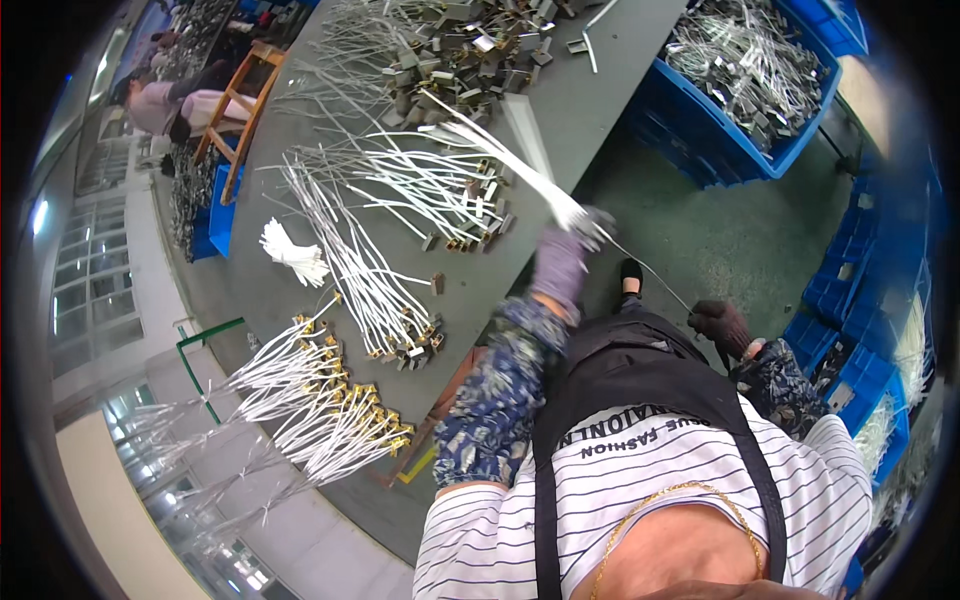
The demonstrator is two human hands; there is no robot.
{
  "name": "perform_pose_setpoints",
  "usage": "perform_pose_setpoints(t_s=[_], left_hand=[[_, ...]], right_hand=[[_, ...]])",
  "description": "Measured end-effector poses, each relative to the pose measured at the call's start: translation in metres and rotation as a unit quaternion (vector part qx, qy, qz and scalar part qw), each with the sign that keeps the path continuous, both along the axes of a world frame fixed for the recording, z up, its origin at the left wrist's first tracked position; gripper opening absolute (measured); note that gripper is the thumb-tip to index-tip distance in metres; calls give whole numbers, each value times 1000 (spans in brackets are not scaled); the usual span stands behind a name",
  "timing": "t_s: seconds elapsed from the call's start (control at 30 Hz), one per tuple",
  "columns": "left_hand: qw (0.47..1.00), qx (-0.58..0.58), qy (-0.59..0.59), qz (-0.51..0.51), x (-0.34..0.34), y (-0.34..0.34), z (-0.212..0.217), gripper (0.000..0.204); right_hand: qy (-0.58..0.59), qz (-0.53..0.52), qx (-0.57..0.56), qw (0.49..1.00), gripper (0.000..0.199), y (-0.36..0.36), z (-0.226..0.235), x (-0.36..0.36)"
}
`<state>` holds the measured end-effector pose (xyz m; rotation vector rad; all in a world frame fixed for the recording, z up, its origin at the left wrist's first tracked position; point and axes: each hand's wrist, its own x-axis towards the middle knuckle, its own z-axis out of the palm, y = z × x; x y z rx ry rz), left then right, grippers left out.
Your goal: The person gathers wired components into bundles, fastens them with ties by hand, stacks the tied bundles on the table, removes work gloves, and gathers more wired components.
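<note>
My left hand [562, 262], in a greyish-purple glove, is closed around a bundle of white sleeves [535, 180] above the table's edge. The bundle's far end fans out toward a pile of metal parts. From near this hand a thin wire [652, 268] runs down to my right hand [720, 326], in a dark brown glove, whose fingers are closed on it in front of my right side. On the table beside the left hand lie wires with white sleeves [435, 185] and small metal block ends. A longer bunch of white-sleeved wires [360, 270] lies left of them.
A grey table [480, 315] extends to my left, with a heap of metal-ended leads [470, 60] at its far end. Several sleeved wires with brass-coloured ends [330, 400] hang over its left side. Blue crates [725, 155] stand right; a person [165, 105] sits far left.
</note>
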<state>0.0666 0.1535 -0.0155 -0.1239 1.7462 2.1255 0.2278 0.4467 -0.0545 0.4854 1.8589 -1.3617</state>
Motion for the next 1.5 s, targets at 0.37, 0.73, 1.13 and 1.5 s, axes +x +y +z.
perform_pose_setpoints(t_s=[0.37, 0.73, 1.13, 1.5], left_hand=[[918, -268, 23, 290, -23, -124, 62, 38], [854, -302, -118, 407, -68, -282, 2, 35], [913, -194, -98, 345, -84, -253, -22, 39], [945, -47, 78, 314, -96, -244, -43, 37]], right_hand=[[227, 159, -103, 955, 42, -133, 34, -134], [396, 292, 23, 871, 53, -315, 92, -266], [417, 409, 183, 791, 47, -430, 78, -402], [657, 461, 386, 455, 18, -456, -55, -410]])
